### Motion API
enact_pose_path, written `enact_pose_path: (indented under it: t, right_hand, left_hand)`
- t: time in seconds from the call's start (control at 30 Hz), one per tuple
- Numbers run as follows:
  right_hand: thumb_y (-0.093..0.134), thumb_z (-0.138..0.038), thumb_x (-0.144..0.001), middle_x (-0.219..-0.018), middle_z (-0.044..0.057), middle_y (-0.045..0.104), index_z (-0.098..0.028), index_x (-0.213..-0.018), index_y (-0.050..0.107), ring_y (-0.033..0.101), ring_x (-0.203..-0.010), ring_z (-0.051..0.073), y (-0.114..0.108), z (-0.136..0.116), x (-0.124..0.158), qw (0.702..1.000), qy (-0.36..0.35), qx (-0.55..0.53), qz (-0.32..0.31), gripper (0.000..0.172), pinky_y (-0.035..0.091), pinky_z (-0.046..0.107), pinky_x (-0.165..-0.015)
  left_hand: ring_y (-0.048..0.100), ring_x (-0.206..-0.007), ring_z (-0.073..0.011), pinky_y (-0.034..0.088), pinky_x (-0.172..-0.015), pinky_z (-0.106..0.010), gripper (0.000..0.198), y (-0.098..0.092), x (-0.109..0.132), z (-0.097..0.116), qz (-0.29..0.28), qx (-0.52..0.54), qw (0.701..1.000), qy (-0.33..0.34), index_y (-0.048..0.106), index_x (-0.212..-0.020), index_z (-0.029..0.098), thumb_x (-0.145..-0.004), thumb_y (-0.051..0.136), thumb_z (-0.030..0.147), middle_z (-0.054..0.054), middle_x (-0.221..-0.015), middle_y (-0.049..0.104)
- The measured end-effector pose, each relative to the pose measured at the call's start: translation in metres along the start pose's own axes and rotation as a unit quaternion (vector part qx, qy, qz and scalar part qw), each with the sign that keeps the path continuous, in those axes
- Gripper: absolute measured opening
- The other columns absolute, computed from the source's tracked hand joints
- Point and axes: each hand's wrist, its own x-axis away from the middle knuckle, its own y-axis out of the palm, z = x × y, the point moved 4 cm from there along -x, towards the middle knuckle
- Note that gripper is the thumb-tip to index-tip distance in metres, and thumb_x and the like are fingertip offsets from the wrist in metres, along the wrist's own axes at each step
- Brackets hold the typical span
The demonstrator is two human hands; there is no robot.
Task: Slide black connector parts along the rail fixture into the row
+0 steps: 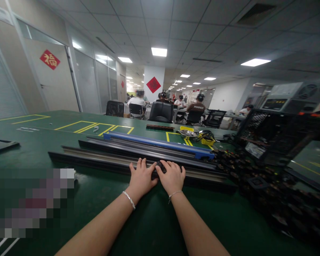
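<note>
A long black rail (93,162) with a pale inner channel lies crosswise on the green table in front of me. My left hand (142,177) is over its middle, fingers across the top and thumb on the near side. Close beside it, my right hand (172,177) has its fingers curled round a small black part (159,165) at the rail. The hands mostly hide this part, so its exact kind does not show. Just beyond lie a second dark rail (117,146) and a blue rail (152,141), roughly parallel.
A heap of dark small parts (245,170) covers the table's right side, by an open black computer case (266,135). Farther back are a metal bowl (188,133), yellow containers (208,139) and a dark strip (160,127). People sit at desks beyond several chairs (161,111).
</note>
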Motion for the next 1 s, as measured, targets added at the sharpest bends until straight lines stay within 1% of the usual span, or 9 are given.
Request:
enact_pose_path:
  t: [0.27, 0.47, 0.6, 0.8, 1.0]
  right_hand:
    - [0.041, -0.049, -0.085, -0.113, 0.003, 0.063, -0.032, -0.107, 0.063, 0.046, -0.112, 0.024, 0.0009, -0.0058, 0.0015, 0.999, -0.001, 0.005, 0.039, 0.036, 0.017, 0.047, -0.101]
    - [0.041, -0.047, -0.084, -0.112, 0.004, 0.063, -0.030, -0.107, 0.063, 0.047, -0.111, 0.024, 0.0009, -0.0074, 0.0013, 0.999, 0.003, 0.008, 0.034, 0.036, 0.017, 0.047, -0.101]
    - [0.041, -0.045, -0.084, -0.114, 0.004, 0.063, -0.029, -0.109, 0.062, 0.047, -0.112, 0.025, 0.0005, -0.0067, 0.0010, 0.999, 0.001, 0.008, 0.033, 0.037, 0.018, 0.046, -0.101]
    - [0.042, -0.043, -0.084, -0.113, 0.003, 0.064, -0.028, -0.108, 0.063, 0.047, -0.113, 0.024, 0.0008, -0.0043, 0.0011, 0.999, 0.002, -0.007, 0.042, 0.035, 0.017, 0.045, -0.102]
    - [0.044, -0.041, -0.083, -0.112, 0.002, 0.065, -0.026, -0.107, 0.063, 0.048, -0.112, 0.023, 0.0007, -0.0031, 0.0012, 0.999, 0.001, -0.017, 0.046, 0.034, 0.018, 0.044, -0.102]
  left_hand:
    - [0.027, -0.131, -0.0379, 0.017, -0.097, -0.063, 0.059, 0.0009, 0.0002, -0.0007, 0.015, 0.004, 1.000, 0.009, 0.045, -0.130, 0.036, -0.074, 0.054, 0.052, -0.014, -0.140, 0.040]
    - [0.025, -0.132, -0.0380, 0.015, -0.099, -0.062, 0.061, -0.0009, 0.0015, 0.0012, 0.004, 0.005, 1.000, -0.001, 0.043, -0.132, 0.035, -0.074, 0.054, 0.051, -0.014, -0.141, 0.039]
    - [0.025, -0.132, -0.0376, 0.015, -0.099, -0.062, 0.062, 0.0005, 0.0016, 0.0010, 0.014, 0.003, 1.000, 0.004, 0.042, -0.133, 0.035, -0.075, 0.053, 0.050, -0.015, -0.140, 0.039]
    - [0.026, -0.131, -0.0370, 0.016, -0.098, -0.062, 0.062, 0.0047, 0.0018, -0.0009, 0.033, -0.002, 0.999, 0.010, 0.042, -0.133, 0.032, -0.075, 0.052, 0.052, -0.017, -0.139, 0.040]
    - [0.028, -0.131, -0.0373, 0.017, -0.097, -0.063, 0.060, 0.0071, 0.0007, -0.0016, 0.046, -0.005, 0.999, 0.021, 0.043, -0.131, 0.035, -0.074, 0.052, 0.052, -0.017, -0.139, 0.041]
